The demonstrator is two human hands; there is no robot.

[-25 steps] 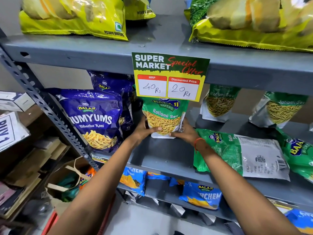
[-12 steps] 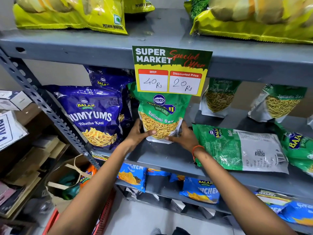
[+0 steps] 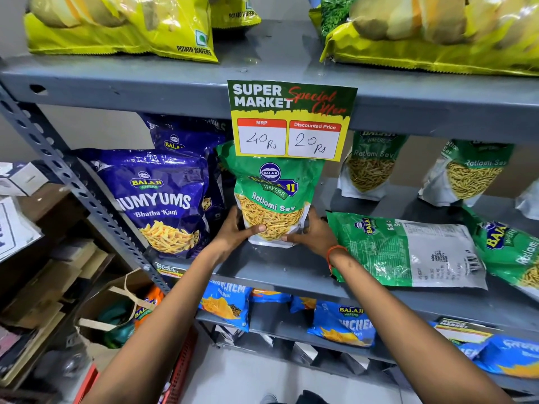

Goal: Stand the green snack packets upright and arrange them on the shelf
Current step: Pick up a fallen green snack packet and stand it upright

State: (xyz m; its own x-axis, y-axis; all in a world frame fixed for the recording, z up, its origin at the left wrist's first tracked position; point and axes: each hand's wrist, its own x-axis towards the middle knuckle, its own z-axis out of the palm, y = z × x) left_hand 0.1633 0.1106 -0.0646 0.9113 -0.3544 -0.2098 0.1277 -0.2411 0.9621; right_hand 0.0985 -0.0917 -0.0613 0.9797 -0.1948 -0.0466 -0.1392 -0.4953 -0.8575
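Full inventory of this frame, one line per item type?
Ratlami Sev packet: 1, green, upright, middle shelf, held.
Standing Sev packets: 2 clear, green, shelf rear right.
Flat Sev packets: 2, green, lying front right.
Yumyums packets: 2, purple, middle shelf left.
Wafer bags: yellow, top shelf.
Blue packets: several, lower shelf.
Offer sign: 1, green-yellow, shelf edge.
Left hand, right hand: gripping packet base.

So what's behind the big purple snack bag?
Another purple bag stands behind the big purple snack bag, only its top showing. Anything lower or further back is covered.
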